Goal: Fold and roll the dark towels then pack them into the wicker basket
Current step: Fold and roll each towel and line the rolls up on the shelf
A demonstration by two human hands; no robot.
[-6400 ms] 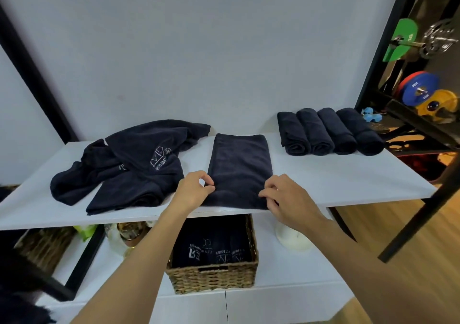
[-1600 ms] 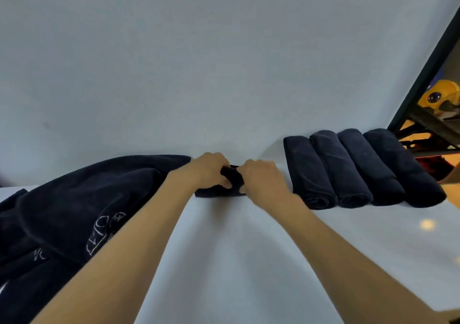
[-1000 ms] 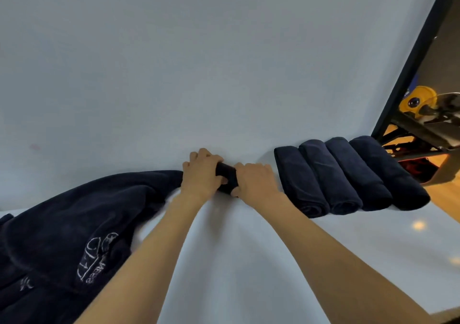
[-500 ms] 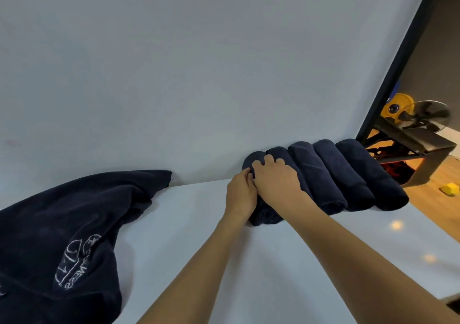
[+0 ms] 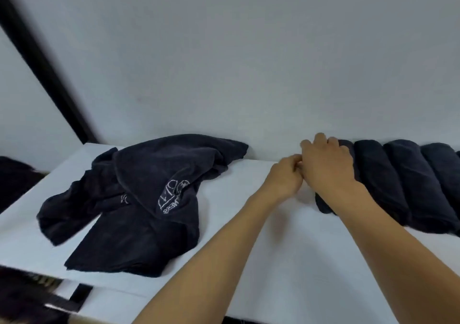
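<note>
Right hand lies flat on the newest roll, leftmost in the row at far right; left hand, loosely curled, holds nothing. Next, probably, the pile at left; basket unseen.

- The scene is lit evenly and softly, with no glare.
- Faint shadows are cast on the worktop beneath the forearms.
- The left edge is smeared by motion blur.
- Straight lines are bowed by wide-angle distortion.
</note>
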